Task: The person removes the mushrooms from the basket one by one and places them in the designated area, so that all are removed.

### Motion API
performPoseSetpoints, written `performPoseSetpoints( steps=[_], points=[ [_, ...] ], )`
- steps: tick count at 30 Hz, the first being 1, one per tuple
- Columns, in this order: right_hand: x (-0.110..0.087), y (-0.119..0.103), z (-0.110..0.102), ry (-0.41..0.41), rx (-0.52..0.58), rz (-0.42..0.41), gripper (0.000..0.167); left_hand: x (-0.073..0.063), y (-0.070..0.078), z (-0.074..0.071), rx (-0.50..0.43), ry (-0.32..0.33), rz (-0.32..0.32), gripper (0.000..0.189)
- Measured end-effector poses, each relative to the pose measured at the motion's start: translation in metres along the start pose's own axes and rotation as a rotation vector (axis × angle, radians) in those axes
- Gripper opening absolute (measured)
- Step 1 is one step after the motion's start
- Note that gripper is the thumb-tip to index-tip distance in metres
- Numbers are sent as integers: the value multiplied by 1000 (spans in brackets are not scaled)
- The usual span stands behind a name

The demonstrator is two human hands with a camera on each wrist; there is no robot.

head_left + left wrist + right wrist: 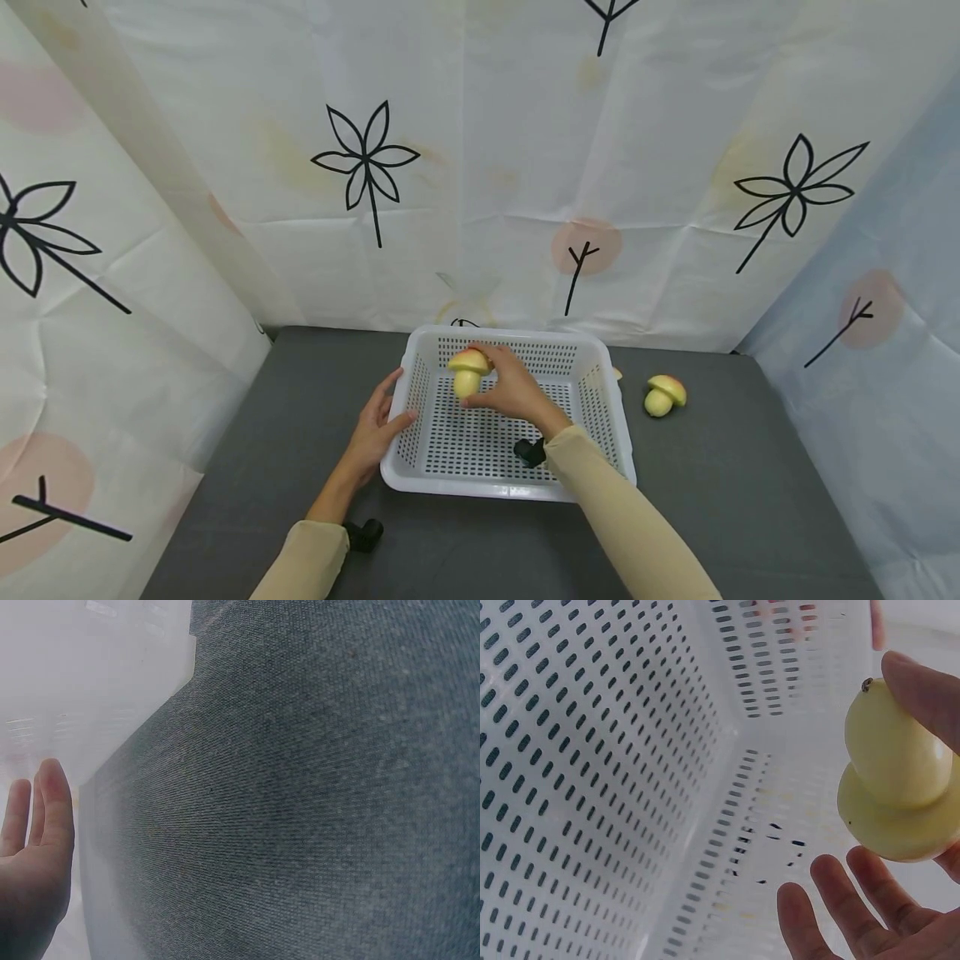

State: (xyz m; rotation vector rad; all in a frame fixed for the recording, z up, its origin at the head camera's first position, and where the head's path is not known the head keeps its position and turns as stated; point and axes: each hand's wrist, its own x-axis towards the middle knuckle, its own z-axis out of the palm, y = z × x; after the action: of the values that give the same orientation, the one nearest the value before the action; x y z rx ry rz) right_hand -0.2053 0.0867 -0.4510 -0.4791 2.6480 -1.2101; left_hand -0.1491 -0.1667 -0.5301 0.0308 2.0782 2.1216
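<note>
My right hand (512,385) holds a yellow toy mushroom (467,382) with a reddish-tinged cap over the inside of a white perforated plastic basket (517,492). In the right wrist view the thumb lies along the pale stem of the mushroom (900,750), and several fingers are spread below its cap. My left hand (371,437) rests at the basket's left side, thumb over the rim and fingers along the outer wall. Those fingers look fairly straight in the left wrist view, beside the basket's pale wall (90,675).
Right of the basket, a second toy mushroom (665,395) lies on the dark grey tabletop (720,500). A small piece of another yellowish thing (617,373) shows past the basket's right rim. White cloth with plant drawings (480,167) stands behind and at both sides.
</note>
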Motion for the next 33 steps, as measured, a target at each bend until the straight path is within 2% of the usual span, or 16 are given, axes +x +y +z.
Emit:
performPoseSetpoints(
  steps=[18, 33],
  points=[
    [-21, -7, -20, 32, 7, -88, 90, -1, 1, 0, -1, 6, 0, 77],
    [-41, 2, -33, 51, 6, -65, 90, 1, -1, 0, -1, 8, 2, 77]
  ],
)
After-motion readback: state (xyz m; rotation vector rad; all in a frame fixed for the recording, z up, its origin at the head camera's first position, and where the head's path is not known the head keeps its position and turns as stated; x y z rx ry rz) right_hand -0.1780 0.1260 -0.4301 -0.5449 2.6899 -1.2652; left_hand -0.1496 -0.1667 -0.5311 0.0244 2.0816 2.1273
